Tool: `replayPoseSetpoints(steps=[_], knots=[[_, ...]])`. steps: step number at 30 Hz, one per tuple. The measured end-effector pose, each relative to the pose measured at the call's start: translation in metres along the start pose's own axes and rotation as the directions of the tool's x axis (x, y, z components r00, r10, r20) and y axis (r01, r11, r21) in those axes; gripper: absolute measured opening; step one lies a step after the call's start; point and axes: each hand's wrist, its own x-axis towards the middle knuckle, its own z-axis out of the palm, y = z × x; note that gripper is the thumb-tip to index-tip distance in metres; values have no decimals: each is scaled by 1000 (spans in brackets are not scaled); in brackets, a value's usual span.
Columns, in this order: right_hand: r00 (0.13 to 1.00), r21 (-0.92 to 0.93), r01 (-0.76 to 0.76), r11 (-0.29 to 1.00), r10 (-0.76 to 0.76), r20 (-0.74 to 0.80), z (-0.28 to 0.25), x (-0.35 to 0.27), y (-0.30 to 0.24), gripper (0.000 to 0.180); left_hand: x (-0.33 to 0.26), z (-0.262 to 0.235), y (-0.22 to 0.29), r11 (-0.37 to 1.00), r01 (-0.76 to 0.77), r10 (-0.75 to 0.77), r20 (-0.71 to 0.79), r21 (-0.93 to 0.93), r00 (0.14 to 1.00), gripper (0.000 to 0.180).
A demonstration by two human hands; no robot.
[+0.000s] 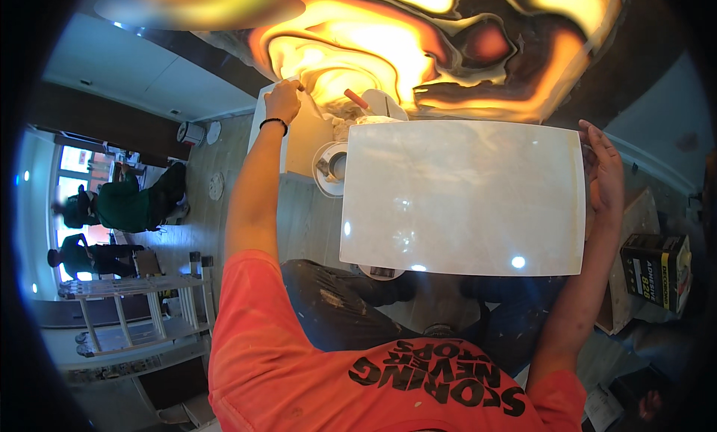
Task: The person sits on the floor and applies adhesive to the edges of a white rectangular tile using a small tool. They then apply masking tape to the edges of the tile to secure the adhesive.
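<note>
A glossy pale rectangular panel [463, 197] lies in front of me, above my knees, reflecting several ceiling lights. My right hand [603, 167] grips its right edge, with fingers extending past the upper corner and partly hidden. My left hand [284, 101] is reached forward, fingers curled in a pinch at the top of a white box-like piece [302, 144]. What sits between those fingers is too small to tell. Right of that hand are crumpled pale material [343, 126] and a tool with a red handle [356, 98]. A round white container [328, 171] stands against the panel's left side.
Ahead glows a backlit surface with swirling patterns [358, 44]. At right, a black-and-yellow rectangular can [657, 274] stands by a wooden board [620, 312]. A metal ladder [142, 312] is at left, with two people [123, 204] beyond it and a white bucket [190, 133] farther forward.
</note>
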Motion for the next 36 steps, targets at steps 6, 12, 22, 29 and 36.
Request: replayPoseSetpoints(steps=[6,12,22,29,36], knots=[[1000,4,10,1000,-10,2,0,-1,0,34,1,-18,13,993,98,-92,89,-69,992,13],[1000,-2,8,1000,-8,1,1,-3,-2,34,1,-28,12,995,67,-58,122,-76,991,15],[1000,9,12,1000,-12,-1,-3,-1,0,33,-1,-24,10,992,1,5,42,-124,999,17],[1000,-29,-6,1000,5,-15,4,-5,-3,32,-3,-22,7,994,-17,16,-9,-104,1000,20],[1000,-20,-19,1000,20,11,-7,-4,0,33,-10,-27,15,998,-33,33,6,-56,999,25]])
